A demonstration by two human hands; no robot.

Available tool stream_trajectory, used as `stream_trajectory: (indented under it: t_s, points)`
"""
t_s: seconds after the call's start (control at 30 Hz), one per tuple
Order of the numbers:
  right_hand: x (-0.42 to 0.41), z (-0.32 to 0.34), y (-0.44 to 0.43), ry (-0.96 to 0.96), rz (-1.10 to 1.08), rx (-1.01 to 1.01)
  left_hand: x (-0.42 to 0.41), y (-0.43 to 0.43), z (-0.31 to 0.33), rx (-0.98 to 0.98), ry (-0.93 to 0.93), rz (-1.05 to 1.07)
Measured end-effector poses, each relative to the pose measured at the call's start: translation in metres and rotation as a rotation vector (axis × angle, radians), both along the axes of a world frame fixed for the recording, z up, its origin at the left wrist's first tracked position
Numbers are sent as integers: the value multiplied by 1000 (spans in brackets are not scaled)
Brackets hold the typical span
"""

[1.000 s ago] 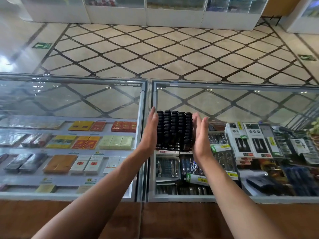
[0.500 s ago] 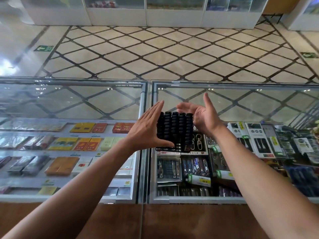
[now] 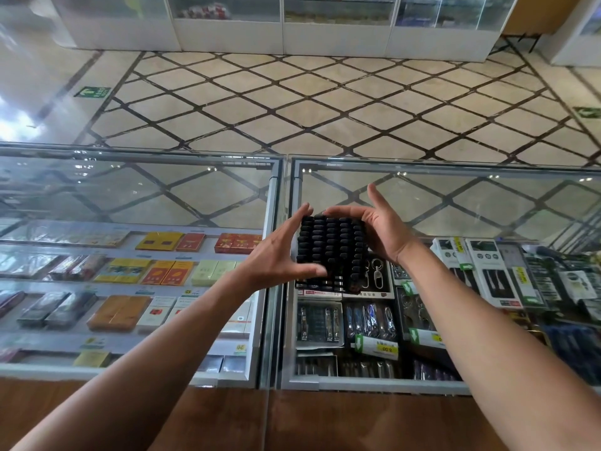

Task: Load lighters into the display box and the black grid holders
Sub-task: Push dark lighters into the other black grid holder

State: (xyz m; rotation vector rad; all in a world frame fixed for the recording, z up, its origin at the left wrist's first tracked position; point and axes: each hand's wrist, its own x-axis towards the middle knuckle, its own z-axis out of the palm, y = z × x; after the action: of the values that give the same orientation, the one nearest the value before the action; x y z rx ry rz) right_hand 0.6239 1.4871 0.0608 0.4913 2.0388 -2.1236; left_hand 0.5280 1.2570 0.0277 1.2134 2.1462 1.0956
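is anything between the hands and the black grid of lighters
Nothing visible. The left hand grips the left side of the black grid holder, thumb across its near edge, and the right hand cups its right side, fingers curled over the far edge.

Upside-down "8.00" on yellow price tag [image 3: 386, 348] in glass counter [image 3: 422, 166].

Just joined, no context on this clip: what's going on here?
A person holds a black grid holder packed with black lighters between both hands, above the glass counter. The left hand grips its left side, with the thumb across the near edge. The right hand curls over the far right corner. Whether the holder touches the glass cannot be told.
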Motion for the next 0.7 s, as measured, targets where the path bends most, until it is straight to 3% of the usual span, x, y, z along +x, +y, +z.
stream_trajectory:
  t_s: [0.13,0.43,0.6,0.7]
  points:
    - [1,-1,-7,9,-51,25,5,11,9,230,-378,197]
    - [1,-5,-13,48,-176,30,8,25,13,221,-464,267]
    - [14,-14,-24,110,-352,40,15,26,6,292,-593,344]
    - [20,-20,-39,106,-349,1,27,34,5,305,-669,377]
